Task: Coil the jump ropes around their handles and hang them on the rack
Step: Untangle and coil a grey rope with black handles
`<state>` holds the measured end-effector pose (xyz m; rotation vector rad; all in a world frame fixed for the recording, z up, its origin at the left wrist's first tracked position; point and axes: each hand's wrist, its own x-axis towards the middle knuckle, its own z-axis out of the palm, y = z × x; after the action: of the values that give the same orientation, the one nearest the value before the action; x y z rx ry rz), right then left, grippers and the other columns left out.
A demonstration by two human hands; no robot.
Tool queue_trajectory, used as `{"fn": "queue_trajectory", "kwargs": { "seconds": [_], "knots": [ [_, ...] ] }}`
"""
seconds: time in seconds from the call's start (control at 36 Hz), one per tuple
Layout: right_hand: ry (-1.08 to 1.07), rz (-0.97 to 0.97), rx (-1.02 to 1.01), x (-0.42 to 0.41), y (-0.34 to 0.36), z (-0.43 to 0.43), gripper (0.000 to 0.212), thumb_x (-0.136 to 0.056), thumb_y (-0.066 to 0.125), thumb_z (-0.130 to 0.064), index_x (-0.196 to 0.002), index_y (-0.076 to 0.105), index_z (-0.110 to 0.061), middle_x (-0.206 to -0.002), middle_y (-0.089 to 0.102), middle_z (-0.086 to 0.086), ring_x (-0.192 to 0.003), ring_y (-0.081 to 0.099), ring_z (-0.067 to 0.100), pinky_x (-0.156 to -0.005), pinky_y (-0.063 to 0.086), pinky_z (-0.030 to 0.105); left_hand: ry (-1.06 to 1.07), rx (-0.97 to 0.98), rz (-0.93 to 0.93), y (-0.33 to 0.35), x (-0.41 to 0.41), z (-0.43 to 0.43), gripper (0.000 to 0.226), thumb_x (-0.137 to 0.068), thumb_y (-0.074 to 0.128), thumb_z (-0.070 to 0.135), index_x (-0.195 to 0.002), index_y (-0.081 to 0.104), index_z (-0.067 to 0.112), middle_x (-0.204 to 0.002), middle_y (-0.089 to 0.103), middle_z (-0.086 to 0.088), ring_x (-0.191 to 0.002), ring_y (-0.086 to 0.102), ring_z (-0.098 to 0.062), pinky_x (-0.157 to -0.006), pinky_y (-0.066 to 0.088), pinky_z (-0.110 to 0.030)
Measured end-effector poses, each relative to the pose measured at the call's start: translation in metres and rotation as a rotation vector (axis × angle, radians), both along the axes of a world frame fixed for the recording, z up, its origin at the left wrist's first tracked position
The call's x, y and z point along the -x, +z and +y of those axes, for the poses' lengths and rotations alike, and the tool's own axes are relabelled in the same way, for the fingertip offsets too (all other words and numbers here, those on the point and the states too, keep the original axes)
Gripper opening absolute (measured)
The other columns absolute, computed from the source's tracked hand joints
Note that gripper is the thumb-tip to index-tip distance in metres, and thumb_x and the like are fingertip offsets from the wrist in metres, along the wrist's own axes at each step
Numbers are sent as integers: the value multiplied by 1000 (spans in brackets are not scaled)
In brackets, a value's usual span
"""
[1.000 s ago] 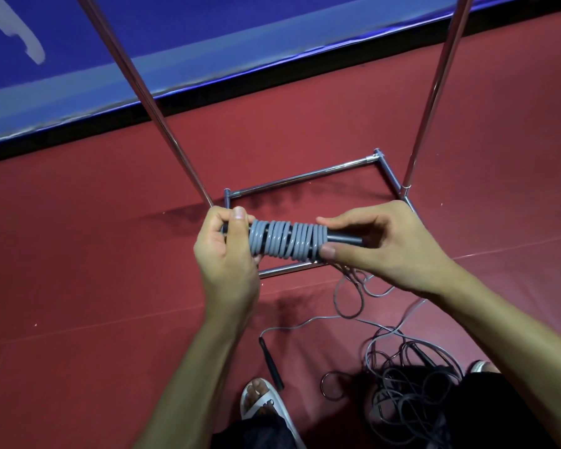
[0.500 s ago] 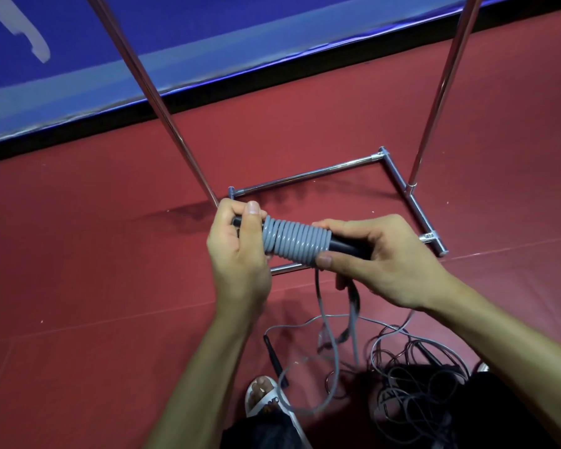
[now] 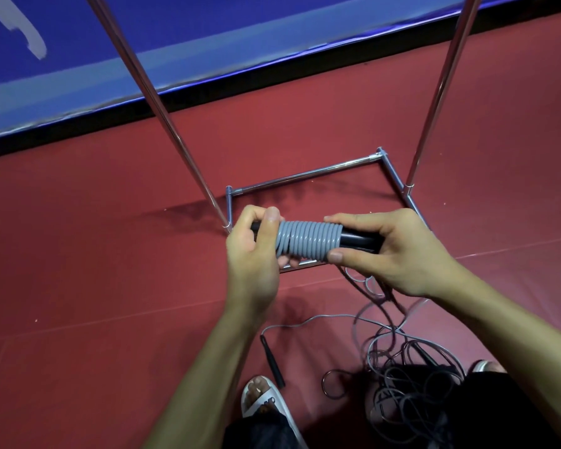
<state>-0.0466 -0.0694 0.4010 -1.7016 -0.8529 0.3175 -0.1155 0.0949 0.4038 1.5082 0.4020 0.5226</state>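
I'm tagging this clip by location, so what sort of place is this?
Probably a gym or sports hall: a red padded floor, a blue panel along its far edge, a metal rack, and loose jump ropes tangled on the floor.

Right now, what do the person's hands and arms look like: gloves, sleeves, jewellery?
Left hand and right hand are bare: no gloves, rings or watch visible. Left forearm and right forearm show no sleeves up to the frame edge. Fingernails short, unpainted.
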Motion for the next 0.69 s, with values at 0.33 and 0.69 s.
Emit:
{"fn": "queue_trajectory", "kwargs": {
  "seconds": [0.33, 0.69],
  "knots": [
    [117, 615, -198, 6, -9, 8, 29, -75, 70, -13, -104, 74, -9, -83, 69, 6, -56, 49, 14, -51, 47, 21, 88, 10, -155, 5, 4, -1, 22, -82, 56, 18, -61, 51, 25, -53, 44, 9, -40, 37, -9, -36, 33, -19],
    [230, 692, -417, 11, -19, 9, 68, -59, 85, -20, -122, 63, -8, -111, 69, 4, -99, 63, 13, -79, 49, 18, 136, 183, -175, 3, 1, 5, 17, -82, 53, 18, -71, 43, 9, -54, 45, 5, -34, 32, -4, -34, 29, -16]
  ]
}}
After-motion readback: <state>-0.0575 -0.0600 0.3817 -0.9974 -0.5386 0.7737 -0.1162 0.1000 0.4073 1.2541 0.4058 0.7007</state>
